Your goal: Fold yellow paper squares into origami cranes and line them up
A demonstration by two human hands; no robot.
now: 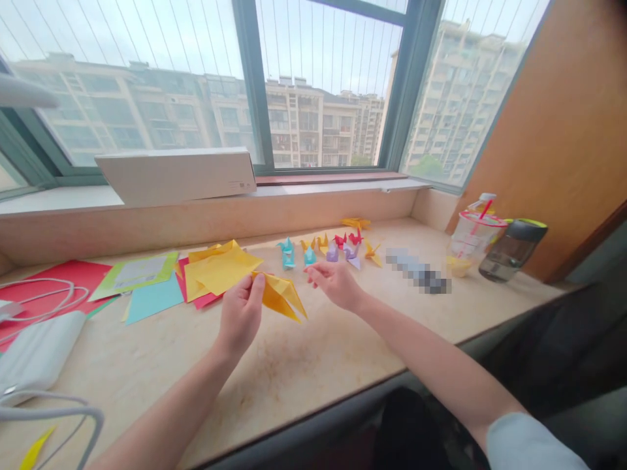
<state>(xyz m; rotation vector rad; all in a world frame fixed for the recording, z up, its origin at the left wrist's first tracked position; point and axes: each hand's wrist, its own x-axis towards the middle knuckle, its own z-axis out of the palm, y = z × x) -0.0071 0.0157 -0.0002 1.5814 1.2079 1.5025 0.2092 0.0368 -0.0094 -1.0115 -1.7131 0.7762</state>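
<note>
My left hand (243, 310) pinches a folded piece of yellow origami paper (281, 297) between thumb and fingers. The paper hangs above the table and splits into two pointed flaps on its right side. Just right of those points is my right hand (336, 282), fingers curled together and apart from the paper; nothing shows in them. Behind it stand several small folded paper cranes: light blue cranes (288, 254), purple cranes (351, 254), red cranes (356, 237) and yellow cranes (373, 253). A stack of yellow paper sheets (220, 269) lies beyond my left hand.
Left on the table (161, 372) lie a blue sheet (154, 300), a green-edged packet (134, 274), red paper (73, 277), a white device (42, 349) and cables. A plastic cup (473, 235) and dark bottle (513, 251) stand right. A white box (179, 176) rests on the sill.
</note>
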